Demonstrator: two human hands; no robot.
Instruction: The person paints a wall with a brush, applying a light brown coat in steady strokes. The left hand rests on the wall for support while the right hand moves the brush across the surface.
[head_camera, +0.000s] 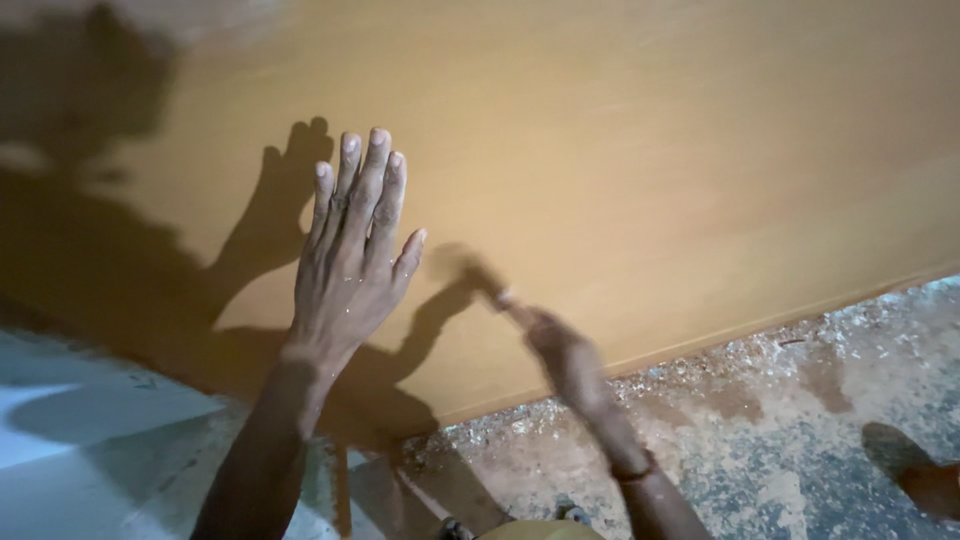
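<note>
A large tan wooden board (650, 150) fills most of the view, lying flat with its near edge running diagonally. My left hand (355, 250) rests flat on the board, fingers straight and close together, holding nothing. My right hand (560, 350) is blurred by motion just above the board's near edge; its fingers seem pinched on something small and pale at the tip (503, 297), too blurred to identify. Both hands cast dark shadows on the board.
Below the board's edge lies a rough grey floor (780, 440) covered with sawdust and chips. A pale sheet or panel (80, 430) lies at the lower left. A dark shadow covers the upper left of the board.
</note>
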